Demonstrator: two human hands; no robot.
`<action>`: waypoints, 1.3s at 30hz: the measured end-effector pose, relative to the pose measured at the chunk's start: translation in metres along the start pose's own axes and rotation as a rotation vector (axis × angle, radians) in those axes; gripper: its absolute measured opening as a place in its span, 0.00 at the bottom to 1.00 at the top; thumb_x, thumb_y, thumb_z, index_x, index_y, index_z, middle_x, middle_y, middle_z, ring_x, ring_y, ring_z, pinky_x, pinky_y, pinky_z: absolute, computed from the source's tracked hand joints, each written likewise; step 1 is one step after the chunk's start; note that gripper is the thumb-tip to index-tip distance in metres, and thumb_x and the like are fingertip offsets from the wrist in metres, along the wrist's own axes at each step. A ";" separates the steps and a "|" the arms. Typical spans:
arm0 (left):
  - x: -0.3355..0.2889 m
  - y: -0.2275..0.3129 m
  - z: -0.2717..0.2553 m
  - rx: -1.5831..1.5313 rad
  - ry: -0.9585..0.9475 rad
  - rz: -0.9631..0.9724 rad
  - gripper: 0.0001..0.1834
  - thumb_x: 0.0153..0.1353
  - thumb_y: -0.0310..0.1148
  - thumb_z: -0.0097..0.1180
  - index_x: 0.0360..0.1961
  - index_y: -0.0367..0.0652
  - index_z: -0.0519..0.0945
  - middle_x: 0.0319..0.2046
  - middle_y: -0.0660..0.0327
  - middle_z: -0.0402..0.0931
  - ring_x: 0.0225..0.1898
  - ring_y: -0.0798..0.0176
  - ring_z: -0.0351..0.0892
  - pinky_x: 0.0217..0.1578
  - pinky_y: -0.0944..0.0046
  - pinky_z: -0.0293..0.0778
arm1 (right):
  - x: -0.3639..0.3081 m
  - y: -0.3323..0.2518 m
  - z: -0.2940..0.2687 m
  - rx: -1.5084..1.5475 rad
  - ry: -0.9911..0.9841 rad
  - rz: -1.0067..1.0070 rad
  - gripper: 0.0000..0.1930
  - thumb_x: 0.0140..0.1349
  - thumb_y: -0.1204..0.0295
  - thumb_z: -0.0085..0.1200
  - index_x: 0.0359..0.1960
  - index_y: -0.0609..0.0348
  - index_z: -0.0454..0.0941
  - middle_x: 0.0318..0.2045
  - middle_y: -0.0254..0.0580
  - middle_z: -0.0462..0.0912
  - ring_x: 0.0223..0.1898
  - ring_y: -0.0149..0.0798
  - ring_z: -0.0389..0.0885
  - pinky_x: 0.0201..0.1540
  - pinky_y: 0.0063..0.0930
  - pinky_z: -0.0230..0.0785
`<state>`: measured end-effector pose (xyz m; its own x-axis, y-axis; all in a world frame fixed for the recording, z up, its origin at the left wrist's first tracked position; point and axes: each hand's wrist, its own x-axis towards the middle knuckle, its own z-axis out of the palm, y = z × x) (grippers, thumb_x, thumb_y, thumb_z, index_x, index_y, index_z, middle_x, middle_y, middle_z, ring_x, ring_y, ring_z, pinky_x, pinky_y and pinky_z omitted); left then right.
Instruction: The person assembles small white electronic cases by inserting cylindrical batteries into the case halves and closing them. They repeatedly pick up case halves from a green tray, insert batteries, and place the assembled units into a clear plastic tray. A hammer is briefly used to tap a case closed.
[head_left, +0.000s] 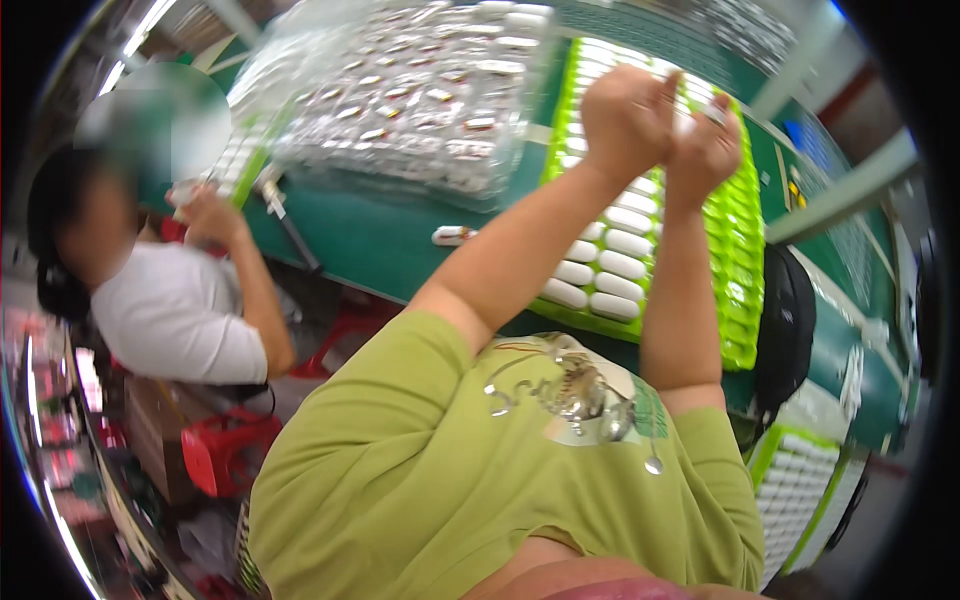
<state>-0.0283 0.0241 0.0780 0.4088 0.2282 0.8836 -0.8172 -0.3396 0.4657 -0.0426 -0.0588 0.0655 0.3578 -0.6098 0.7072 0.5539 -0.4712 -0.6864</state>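
Note:
My left hand (628,118) and my right hand (706,152) are close together over the far part of a bright green tray (738,300). Both have their fingers curled in. What they hold, if anything, is too small and blurred to make out. Rows of white rounded oblong pieces (624,264) fill the tray's left and middle columns, and bare green pockets show along its right side. On the green table left of the tray lies one white oblong piece (452,236) with a dark red and brown marking, beside my left forearm.
Clear plastic trays (400,110) with many marked pieces are stacked at the back left. A co-worker in a white shirt (185,310) sits at the left by another green tray (240,165). A black bag (785,330) hangs right of my tray. Red stools (225,450) stand below left.

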 end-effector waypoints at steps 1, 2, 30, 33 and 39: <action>-0.002 0.000 0.007 -0.061 0.008 -0.061 0.23 0.64 0.38 0.58 0.12 0.44 0.71 0.14 0.57 0.69 0.19 0.49 0.69 0.21 0.51 0.64 | 0.004 0.006 -0.002 -0.015 0.032 0.009 0.23 0.72 0.56 0.50 0.21 0.59 0.73 0.14 0.29 0.68 0.20 0.25 0.64 0.24 0.26 0.57; 0.002 0.001 0.010 -0.141 0.051 -0.082 0.24 0.65 0.38 0.57 0.12 0.43 0.71 0.14 0.57 0.68 0.18 0.50 0.69 0.20 0.52 0.63 | 0.008 -0.001 0.001 -0.016 0.061 -0.040 0.23 0.71 0.59 0.50 0.18 0.59 0.70 0.14 0.35 0.69 0.19 0.34 0.65 0.25 0.32 0.58; -0.014 -0.002 -0.052 -0.547 -0.194 -0.923 0.17 0.72 0.42 0.50 0.43 0.35 0.72 0.29 0.59 0.76 0.20 0.71 0.75 0.20 0.69 0.75 | -0.001 0.016 0.003 0.045 -0.087 -0.324 0.22 0.64 0.68 0.59 0.14 0.57 0.64 0.14 0.37 0.65 0.17 0.38 0.62 0.20 0.32 0.55; -0.029 -0.010 -0.073 -1.177 -0.524 -1.262 0.19 0.70 0.41 0.54 0.44 0.32 0.71 0.28 0.57 0.77 0.16 0.72 0.74 0.17 0.67 0.79 | -0.020 0.008 -0.003 0.026 -0.193 -0.614 0.20 0.63 0.69 0.59 0.16 0.56 0.65 0.15 0.38 0.66 0.18 0.39 0.64 0.20 0.33 0.57; -0.058 -0.020 -0.095 -0.850 -0.491 -1.160 0.24 0.66 0.27 0.57 0.59 0.30 0.63 0.42 0.51 0.79 0.31 0.61 0.83 0.35 0.59 0.85 | -0.066 0.002 -0.049 0.348 -0.415 0.274 0.09 0.65 0.70 0.59 0.41 0.62 0.76 0.33 0.35 0.79 0.31 0.26 0.75 0.33 0.21 0.70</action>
<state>-0.0737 0.1042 0.0128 0.9211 -0.3836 0.0671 0.1268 0.4584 0.8797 -0.1017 -0.0505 0.0096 0.7469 -0.3469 0.5673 0.5882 -0.0531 -0.8069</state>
